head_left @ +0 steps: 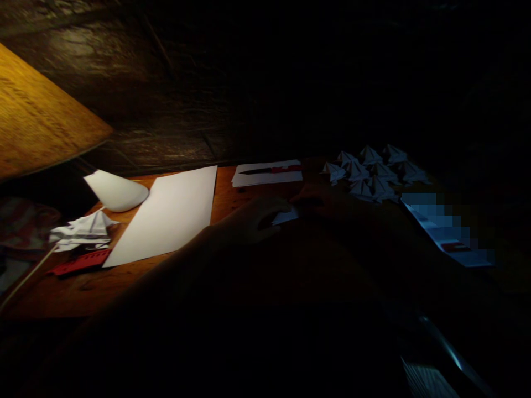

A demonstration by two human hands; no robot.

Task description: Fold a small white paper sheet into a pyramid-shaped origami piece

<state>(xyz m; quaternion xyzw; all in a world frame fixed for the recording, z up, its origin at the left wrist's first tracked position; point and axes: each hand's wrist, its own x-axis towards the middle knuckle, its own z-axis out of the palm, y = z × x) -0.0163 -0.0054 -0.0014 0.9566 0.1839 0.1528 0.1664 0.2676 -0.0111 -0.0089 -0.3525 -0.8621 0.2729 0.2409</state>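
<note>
A small piece of white paper [286, 215], seemingly folded, is between my hands over the wooden table. My left hand [259, 218] grips it from the left, thumb and fingers closed around its edge. From the right, my right hand [315, 194] has its fingertips closed at the paper's upper edge; deep shadow hides most of that hand. Just beyond lies a stack of white paper [265, 176] with a knife [271, 170] across it, dark-bladed and red-handled.
Several folded paper shapes [375, 172] stand in a group at the back right. A large white sheet [174, 210], a white lamp-like cone [118, 190], crumpled folded paper [85, 231] and a red perforated object [83, 262] occupy the left. A bluish lit screen [443, 237] is at right.
</note>
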